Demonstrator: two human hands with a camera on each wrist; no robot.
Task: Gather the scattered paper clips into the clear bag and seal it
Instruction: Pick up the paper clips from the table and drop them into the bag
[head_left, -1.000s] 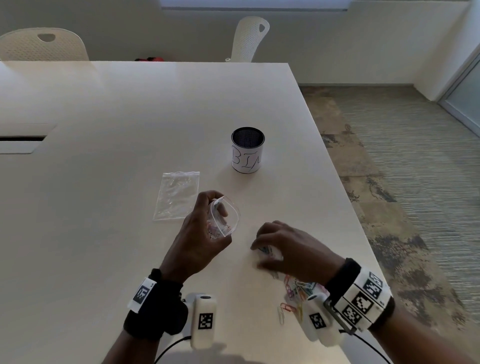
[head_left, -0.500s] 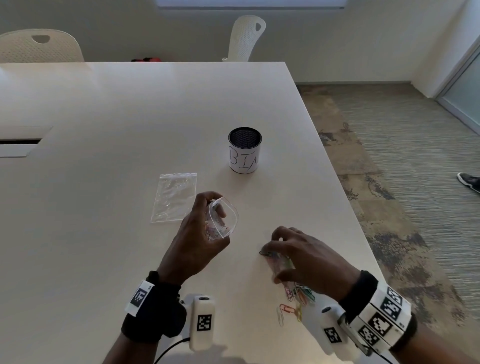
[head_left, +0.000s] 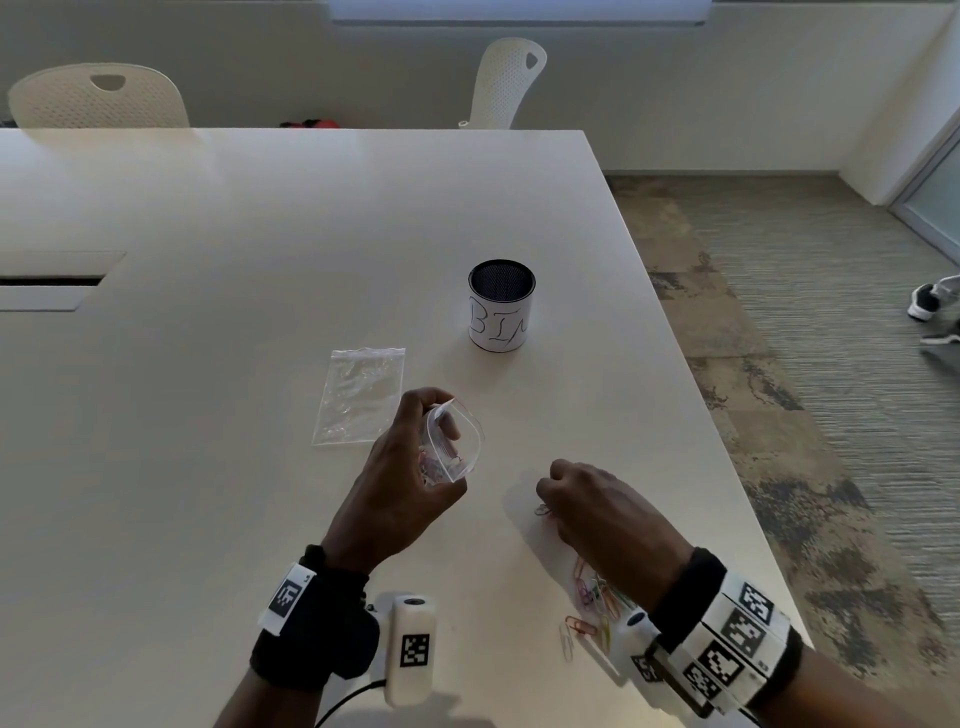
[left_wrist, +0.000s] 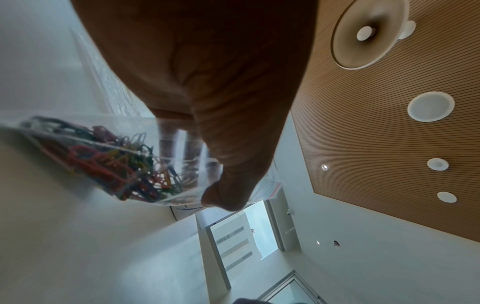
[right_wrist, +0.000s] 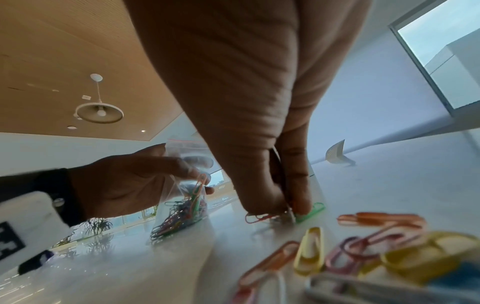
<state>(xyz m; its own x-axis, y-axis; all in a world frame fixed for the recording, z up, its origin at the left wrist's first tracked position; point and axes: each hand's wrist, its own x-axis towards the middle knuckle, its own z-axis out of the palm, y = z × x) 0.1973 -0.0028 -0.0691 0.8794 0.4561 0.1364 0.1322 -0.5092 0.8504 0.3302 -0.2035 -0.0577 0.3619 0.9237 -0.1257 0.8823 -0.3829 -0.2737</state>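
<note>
paper clips (right_wrist: 309, 214) | many already in clear bag (head_left: 453, 441), mouth held open by left hand (head_left: 400, 478) | right hand (head_left: 597, 514) fingers pinching several on counter (head_left: 260, 234) | pile left, unsealed

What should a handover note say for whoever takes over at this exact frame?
Left hand: holds the clear bag above the table, mouth open, many clips inside.
Right hand: fingertips down on the table, pinching a few paper clips.
Loose clips lie near the right wrist. A second bag lies flat, untouched.
Done: most clips bagged.
Left: bag the remainder, then seal.
</note>
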